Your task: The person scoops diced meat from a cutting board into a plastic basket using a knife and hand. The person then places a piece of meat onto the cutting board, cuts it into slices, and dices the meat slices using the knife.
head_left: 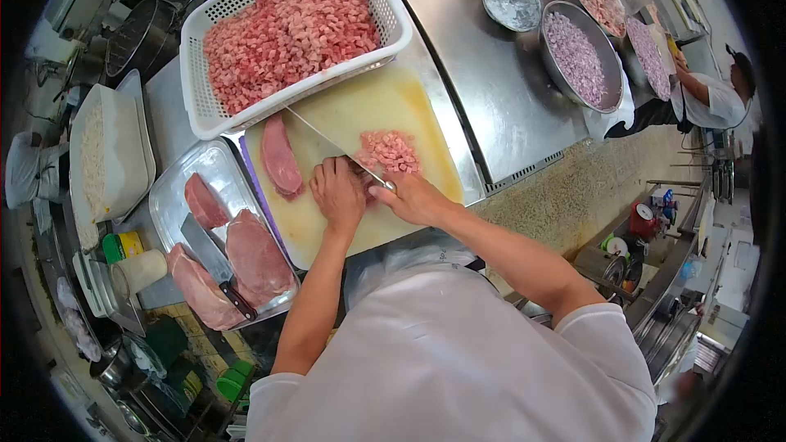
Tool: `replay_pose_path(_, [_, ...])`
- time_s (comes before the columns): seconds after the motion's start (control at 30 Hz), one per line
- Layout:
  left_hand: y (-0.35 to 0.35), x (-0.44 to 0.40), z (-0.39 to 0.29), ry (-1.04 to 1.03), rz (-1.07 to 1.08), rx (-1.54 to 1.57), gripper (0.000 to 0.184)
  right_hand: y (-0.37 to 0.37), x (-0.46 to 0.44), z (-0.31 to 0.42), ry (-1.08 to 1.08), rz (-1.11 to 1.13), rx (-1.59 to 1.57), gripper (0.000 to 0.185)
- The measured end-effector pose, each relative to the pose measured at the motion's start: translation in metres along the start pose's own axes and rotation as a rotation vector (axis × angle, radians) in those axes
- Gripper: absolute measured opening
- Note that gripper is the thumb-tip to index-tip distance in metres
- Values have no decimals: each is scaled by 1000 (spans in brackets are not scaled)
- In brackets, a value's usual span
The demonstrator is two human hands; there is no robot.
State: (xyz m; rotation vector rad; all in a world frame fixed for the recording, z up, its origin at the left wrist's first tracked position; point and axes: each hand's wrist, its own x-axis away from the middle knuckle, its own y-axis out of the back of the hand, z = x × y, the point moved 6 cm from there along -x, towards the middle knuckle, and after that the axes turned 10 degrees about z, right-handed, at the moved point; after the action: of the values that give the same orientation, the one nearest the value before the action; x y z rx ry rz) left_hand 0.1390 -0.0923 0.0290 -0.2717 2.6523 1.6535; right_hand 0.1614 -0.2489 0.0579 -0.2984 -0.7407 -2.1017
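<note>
My right hand (413, 196) is wrapped round the handle of a long knife (327, 135), whose blade slants up and left across the cutting board (442, 168). My left hand (337, 192) bends its fingers over a piece of raw meat (368, 184), close beside the blade. Most of that piece is hidden under the fingers and the knife. Diced meat (389, 151) lies in a small heap just beyond my right hand. To the left of my left hand rests a thick slice of pink meat (281, 155) on the board.
A white perforated basket (190, 86) full of diced meat overlaps the board's far edge. On the left, a metal tray (168, 184) carries meat pieces and a second knife (209, 254). Metal bowls, one of chopped onion (575, 57), stand far right; a person (720, 94) is beyond them.
</note>
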Motion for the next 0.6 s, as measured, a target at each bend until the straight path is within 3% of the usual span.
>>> replay_pose_path(0.17, [3, 6, 0, -8, -52, 64, 21, 33, 50, 42, -295, 123, -183, 50])
replay_pose_path(0.23, [9, 7, -6, -7, -9, 41, 20, 26, 68, 33, -273, 124, -197, 49])
replay_pose_path(0.4, [1, 3, -1, 22, -15, -22, 19, -15, -5, -10, 133, -49, 6, 49])
replay_pose_path(0.5, [-2, 5, -1, 28, -6, -3, 19, -1, -2, 6, 37, -81, -28, 49])
replay_pose_path(0.6, [0, 1, -2, 10, -27, 15, 20, 16, 33, 33, -166, 31, -126, 46])
